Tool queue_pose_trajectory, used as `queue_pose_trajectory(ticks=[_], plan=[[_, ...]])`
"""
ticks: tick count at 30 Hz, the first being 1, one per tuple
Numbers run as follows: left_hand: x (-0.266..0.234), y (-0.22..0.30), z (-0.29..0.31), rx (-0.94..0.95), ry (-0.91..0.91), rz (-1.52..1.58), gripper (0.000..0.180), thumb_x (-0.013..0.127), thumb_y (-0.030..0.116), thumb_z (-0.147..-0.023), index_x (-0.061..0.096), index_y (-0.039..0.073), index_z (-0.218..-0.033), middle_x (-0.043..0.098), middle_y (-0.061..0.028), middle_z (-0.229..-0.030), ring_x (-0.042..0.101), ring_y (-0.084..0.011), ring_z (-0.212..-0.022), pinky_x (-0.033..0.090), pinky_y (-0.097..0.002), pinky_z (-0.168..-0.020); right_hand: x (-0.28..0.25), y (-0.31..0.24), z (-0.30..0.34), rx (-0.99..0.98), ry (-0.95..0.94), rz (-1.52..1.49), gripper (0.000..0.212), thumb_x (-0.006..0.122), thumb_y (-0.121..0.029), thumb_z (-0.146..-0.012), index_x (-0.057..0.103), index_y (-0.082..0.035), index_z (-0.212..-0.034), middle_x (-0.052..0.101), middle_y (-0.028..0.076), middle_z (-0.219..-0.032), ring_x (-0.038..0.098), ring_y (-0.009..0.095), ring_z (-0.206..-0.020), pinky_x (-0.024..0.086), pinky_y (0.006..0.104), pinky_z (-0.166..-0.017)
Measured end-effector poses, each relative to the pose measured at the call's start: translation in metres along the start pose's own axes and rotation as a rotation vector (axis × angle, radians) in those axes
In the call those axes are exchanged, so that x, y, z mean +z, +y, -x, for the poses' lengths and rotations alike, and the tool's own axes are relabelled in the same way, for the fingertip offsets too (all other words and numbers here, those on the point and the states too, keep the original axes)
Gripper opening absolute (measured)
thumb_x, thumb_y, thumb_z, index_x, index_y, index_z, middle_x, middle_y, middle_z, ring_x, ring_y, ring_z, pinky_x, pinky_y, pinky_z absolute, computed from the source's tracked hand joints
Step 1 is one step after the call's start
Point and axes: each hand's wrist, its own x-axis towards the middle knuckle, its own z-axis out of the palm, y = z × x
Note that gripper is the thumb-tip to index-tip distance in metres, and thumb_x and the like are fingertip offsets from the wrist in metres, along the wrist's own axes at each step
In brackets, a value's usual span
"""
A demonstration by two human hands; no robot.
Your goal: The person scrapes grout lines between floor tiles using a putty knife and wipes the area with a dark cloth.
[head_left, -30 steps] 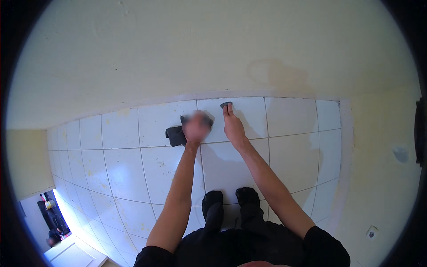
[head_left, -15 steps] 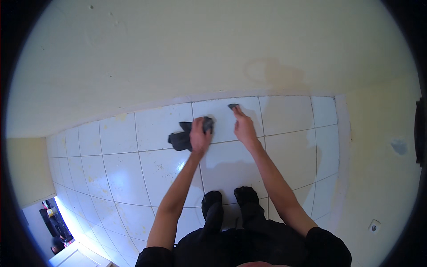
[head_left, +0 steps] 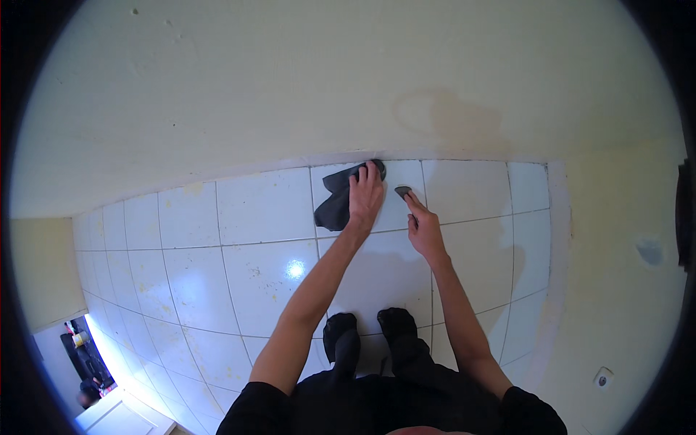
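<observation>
My left hand (head_left: 366, 197) is closed over a dark grey cloth (head_left: 333, 211) and presses it on the white tiles where they meet the wall. One end of the cloth is bunched under my fingertips; the rest trails to the left. Just to the right, my right hand (head_left: 426, 235) grips a small scraper (head_left: 403, 191) with a dark, flat blade. That blade is low over the same tile or touching it; I cannot tell which. Its handle is mostly hidden by my fingers.
A cream wall (head_left: 290, 87) rises in front, with a pale brown stain (head_left: 457, 119). Another wall (head_left: 609, 275) stands at the right, with a socket (head_left: 602, 377). Yellowish specks mark the floor tiles (head_left: 192, 279) at the left. My feet (head_left: 396, 324) stand close behind my hands.
My left hand has carried the cloth to the right and forward, up to the wall's foot. My right hand has drawn the scraper back and to the right.
</observation>
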Motion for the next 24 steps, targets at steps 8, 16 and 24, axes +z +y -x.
queue_pose_trajectory(ticks=[8,16,24], plan=[[0.013,-0.068,0.028,-0.136,0.018,-0.039,0.042,0.058,0.015,-0.087,0.061,0.002,-0.127,0.055,-0.0125,-0.130,0.056,-0.0256,-0.113,0.050,-0.0370,-0.087,0.012,-0.009,-0.009,-0.024,-0.084,0.029,0.050,0.054,0.009,-0.085,0.058,-0.001,-0.134,0.054,0.018,-0.145,0.069,0.039,-0.086,0.056,0.0401,-0.075],[0.011,-0.240,0.090,-0.535,-0.074,0.472,0.031,0.049,0.011,-0.094,0.061,-0.004,-0.118,0.064,-0.0163,-0.113,0.061,-0.0303,-0.108,0.051,-0.0388,-0.093,0.034,-0.041,0.004,-0.209,-0.149,-0.101,0.053,0.053,0.011,-0.087,0.057,-0.004,-0.137,0.052,0.016,-0.148,0.071,0.033,-0.091,0.056,0.0344,-0.070],[-0.050,-0.246,0.171,-0.867,-0.567,1.958,0.044,0.042,0.016,-0.090,0.061,-0.007,-0.122,0.067,-0.0138,-0.117,0.065,-0.0232,-0.103,0.054,-0.0348,-0.094,0.107,-0.121,0.021,-0.689,-0.522,0.078,0.067,0.057,0.006,-0.080,0.057,-0.020,-0.142,0.047,-0.009,-0.154,0.072,0.024,-0.082,0.058,0.0298,-0.060]])
